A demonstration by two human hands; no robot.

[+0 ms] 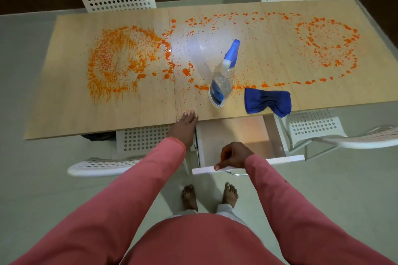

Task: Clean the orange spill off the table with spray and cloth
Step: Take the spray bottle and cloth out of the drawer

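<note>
Risk sits mostly with the open drawer (237,135) under the near edge of the worktop (64,114). The right hand (233,156) has its fingers curled on the drawer front, thumb pinching the top edge; the left hand (185,126) rests flat on the worktop edge, fingers straight. A sharp shove could jolt the upright spray bottle (223,79) and tip it into the orange spill (120,60). The blue cloth (267,102) overhangs the near edge beside the bottle and could slide off.
</note>
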